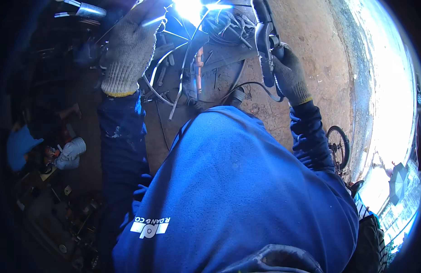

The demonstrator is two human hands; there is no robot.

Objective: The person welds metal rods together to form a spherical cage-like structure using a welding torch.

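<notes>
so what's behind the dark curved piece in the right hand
Brown floor shows right of the dark curved piece, with tangled cables to its left; whatever lies directly behind it is covered.

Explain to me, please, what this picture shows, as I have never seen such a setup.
There is no machine here: a wide camera on a person's head looks down, bending straight edges. The blue garment is the wearer's own. Both hands wear knitted gloves. The right hand holds a dark, curved object, perhaps a shield. The left hand is beside a bright glare; its grip is unclear. Below are thin bent strips, an orange bar and brown ground.
</notes>
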